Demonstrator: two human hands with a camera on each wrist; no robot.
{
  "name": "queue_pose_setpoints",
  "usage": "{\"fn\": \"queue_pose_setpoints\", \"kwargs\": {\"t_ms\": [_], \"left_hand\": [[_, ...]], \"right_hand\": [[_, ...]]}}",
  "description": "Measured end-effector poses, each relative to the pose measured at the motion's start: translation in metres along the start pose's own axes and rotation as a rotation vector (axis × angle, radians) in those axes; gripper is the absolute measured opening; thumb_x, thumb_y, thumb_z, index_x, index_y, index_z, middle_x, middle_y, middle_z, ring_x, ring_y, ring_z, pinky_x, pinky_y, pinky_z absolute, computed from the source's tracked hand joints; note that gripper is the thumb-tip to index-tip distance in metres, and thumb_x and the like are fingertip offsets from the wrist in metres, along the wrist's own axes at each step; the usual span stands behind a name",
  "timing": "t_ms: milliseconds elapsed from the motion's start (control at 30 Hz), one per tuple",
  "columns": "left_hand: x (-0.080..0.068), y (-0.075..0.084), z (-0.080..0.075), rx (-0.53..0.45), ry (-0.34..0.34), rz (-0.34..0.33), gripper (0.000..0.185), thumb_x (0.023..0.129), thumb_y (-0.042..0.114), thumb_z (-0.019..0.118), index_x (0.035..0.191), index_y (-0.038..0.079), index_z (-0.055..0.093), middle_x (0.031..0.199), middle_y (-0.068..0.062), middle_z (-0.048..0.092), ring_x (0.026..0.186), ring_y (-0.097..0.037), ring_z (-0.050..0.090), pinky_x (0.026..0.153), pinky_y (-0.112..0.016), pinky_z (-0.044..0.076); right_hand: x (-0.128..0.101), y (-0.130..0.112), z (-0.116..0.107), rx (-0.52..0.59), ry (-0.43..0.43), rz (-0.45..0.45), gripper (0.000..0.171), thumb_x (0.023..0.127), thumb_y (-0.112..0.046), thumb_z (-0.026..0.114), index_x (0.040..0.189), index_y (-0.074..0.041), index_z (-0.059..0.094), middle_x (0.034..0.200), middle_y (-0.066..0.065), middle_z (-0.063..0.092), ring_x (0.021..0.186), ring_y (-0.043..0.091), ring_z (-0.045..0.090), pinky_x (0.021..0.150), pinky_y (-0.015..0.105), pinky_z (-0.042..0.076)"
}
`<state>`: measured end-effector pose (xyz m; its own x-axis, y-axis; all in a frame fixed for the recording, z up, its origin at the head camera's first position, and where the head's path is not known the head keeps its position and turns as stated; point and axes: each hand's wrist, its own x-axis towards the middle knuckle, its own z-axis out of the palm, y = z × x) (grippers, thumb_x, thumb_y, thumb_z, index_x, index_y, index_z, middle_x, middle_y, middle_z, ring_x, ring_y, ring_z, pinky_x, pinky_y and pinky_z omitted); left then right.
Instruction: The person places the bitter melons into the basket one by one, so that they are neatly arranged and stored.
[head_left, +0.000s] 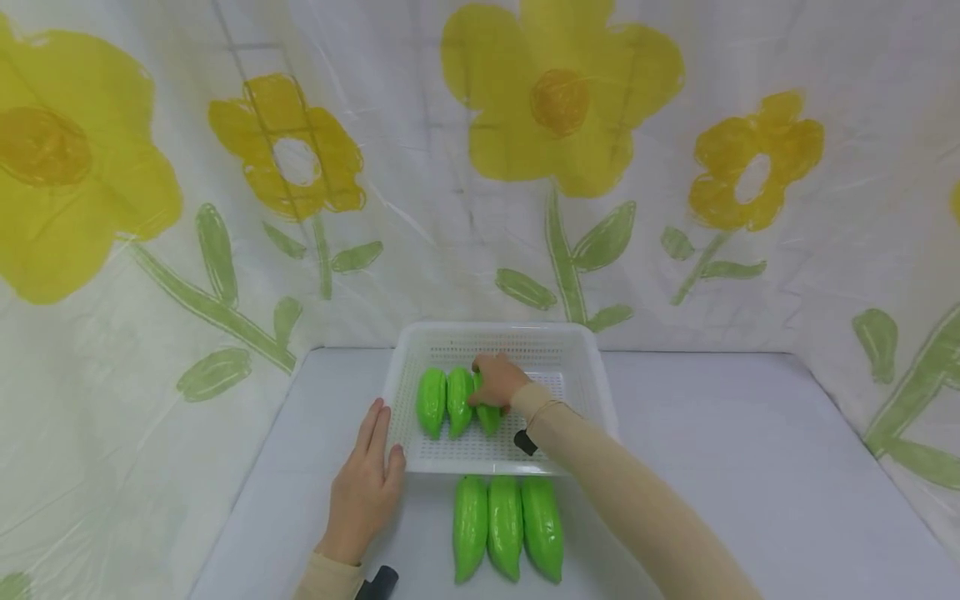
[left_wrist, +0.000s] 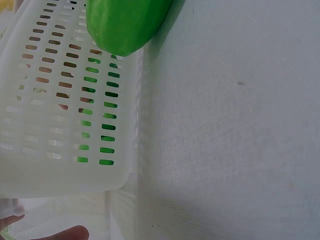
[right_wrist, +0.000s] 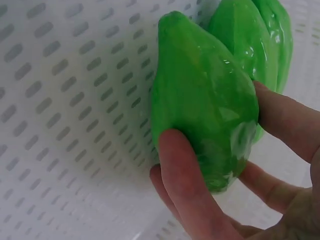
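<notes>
Head view: your right hand [head_left: 497, 382] inside white basket [head_left: 585, 367], grip curled round green gourd [head_left: 489, 414], third in row beside two gourds [head_left: 444, 402]. Your left hand [head_left: 365, 487] flat on desk [head_left: 712, 467], fingers relaxed, touching basket's front-left corner. Three more gourds [head_left: 507, 527] on desk just before basket.

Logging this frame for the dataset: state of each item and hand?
white perforated basket: upright on the table, holding three green gourds
third green gourd: in the basket beside two others, gripped by the right hand
two other gourds in basket: lying side by side
three gourds on table: lying in a row before the basket
right hand: grips the third gourd
left hand: flat against the basket's corner
</notes>
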<state>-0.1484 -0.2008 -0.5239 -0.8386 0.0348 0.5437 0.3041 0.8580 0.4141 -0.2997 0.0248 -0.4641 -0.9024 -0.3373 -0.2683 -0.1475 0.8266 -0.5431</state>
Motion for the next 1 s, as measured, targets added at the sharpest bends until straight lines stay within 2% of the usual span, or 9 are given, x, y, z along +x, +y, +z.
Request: {"fn": "queue_pose_setpoints", "kwargs": {"t_ms": [67,167,433,600,700,833,933,967,1000], "left_hand": [[0.000,0.001,0.000,0.001,-0.001,-0.002,0.059,0.100,0.015,0.057,0.154,-0.004,0.045,0.164,-0.016,0.042,0.116,-0.038,0.070,0.065,-0.043,0.061],[0.001,0.002,-0.001,0.002,-0.004,-0.002,0.059,0.100,0.015,0.057,0.154,-0.004,0.044,0.164,-0.017,0.042,0.118,-0.038,0.069,0.066,-0.043,0.061],[0.000,0.001,-0.001,0.005,-0.017,-0.006,0.060,0.100,0.015,0.057,0.155,-0.004,0.043,0.164,-0.017,0.041,0.122,-0.038,0.067,0.069,-0.044,0.062],[-0.001,0.001,-0.001,0.011,-0.018,-0.007,0.060,0.101,0.015,0.057,0.156,-0.004,0.043,0.165,-0.017,0.040,0.123,-0.038,0.067,0.069,-0.043,0.062],[0.000,0.001,-0.001,0.011,-0.019,-0.007,0.060,0.101,0.015,0.057,0.155,-0.004,0.043,0.165,-0.017,0.040,0.124,-0.039,0.066,0.071,-0.044,0.062],[0.000,0.001,-0.002,0.009,-0.024,-0.013,0.060,0.101,0.015,0.056,0.156,-0.004,0.042,0.165,-0.017,0.040,0.127,-0.039,0.064,0.074,-0.046,0.062],[0.000,0.002,-0.002,0.005,-0.025,-0.016,0.060,0.101,0.015,0.056,0.156,-0.004,0.042,0.165,-0.017,0.040,0.127,-0.039,0.064,0.074,-0.047,0.062],[0.000,0.002,-0.002,0.005,-0.024,-0.016,0.060,0.101,0.015,0.056,0.156,-0.004,0.042,0.165,-0.017,0.040,0.127,-0.039,0.064,0.074,-0.046,0.062],[0.000,0.002,-0.002,0.005,-0.023,-0.016,0.059,0.101,0.015,0.056,0.155,-0.004,0.043,0.165,-0.017,0.040,0.126,-0.038,0.065,0.073,-0.046,0.062]], "right_hand": [[0.001,-0.001,0.001,0.008,-0.015,0.014,0.070,0.087,-0.022,0.085,0.145,-0.004,0.053,0.143,0.027,0.049,0.106,0.032,0.062,0.053,0.031,0.061],[0.002,-0.001,0.002,0.015,-0.027,0.023,0.070,0.088,-0.022,0.085,0.146,-0.004,0.051,0.144,0.027,0.047,0.112,0.034,0.061,0.055,0.032,0.062],[0.000,0.001,0.002,0.065,-0.038,0.023,0.074,0.087,-0.022,0.085,0.149,-0.004,0.048,0.141,0.029,0.044,0.099,0.030,0.062,0.060,0.035,0.064],[-0.001,0.001,0.002,0.070,-0.035,0.029,0.076,0.087,-0.023,0.086,0.150,-0.005,0.048,0.139,0.028,0.043,0.095,0.029,0.063,0.059,0.033,0.064],[-0.001,0.001,0.001,0.058,-0.028,0.027,0.076,0.086,-0.024,0.086,0.150,-0.005,0.048,0.140,0.029,0.043,0.093,0.028,0.063,0.058,0.033,0.063],[-0.005,0.000,0.000,0.029,-0.016,0.016,0.077,0.086,-0.027,0.086,0.151,-0.006,0.048,0.141,0.030,0.042,0.082,0.024,0.063,0.060,0.034,0.063],[-0.010,-0.002,-0.003,-0.023,-0.007,0.000,0.082,0.088,-0.033,0.084,0.155,-0.008,0.044,0.148,0.033,0.040,0.076,0.024,0.066,0.063,0.036,0.064],[-0.013,-0.003,-0.004,-0.042,0.001,-0.006,0.084,0.088,-0.035,0.083,0.157,-0.008,0.043,0.152,0.035,0.037,0.076,0.026,0.068,0.065,0.037,0.064],[-0.016,-0.004,-0.007,-0.069,0.012,-0.016,0.086,0.088,-0.038,0.083,0.158,-0.008,0.042,0.155,0.036,0.035,0.083,0.029,0.071,0.070,0.040,0.064]]}}
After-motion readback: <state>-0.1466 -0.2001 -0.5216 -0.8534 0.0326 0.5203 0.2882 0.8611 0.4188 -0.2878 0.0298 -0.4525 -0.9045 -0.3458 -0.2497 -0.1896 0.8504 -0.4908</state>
